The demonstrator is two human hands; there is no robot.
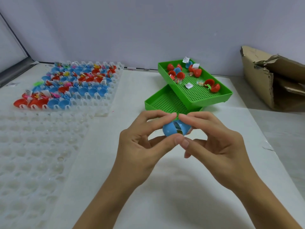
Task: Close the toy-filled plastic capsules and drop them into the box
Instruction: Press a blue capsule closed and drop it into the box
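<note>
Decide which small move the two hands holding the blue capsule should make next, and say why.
Probably press the two halves together until they meet. The blue capsule held by the left hand and right hand shows a gap with the toy visible inside, so it is not ready for the cardboard box.

Glossy plastic capsule (171,129), perforated green plastic tray (198,95), torn cardboard box (264,83)

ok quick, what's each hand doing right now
Left hand: pinching the blue capsule, not yet fully closed.
Right hand: pinching the same capsule from the other side.
</note>
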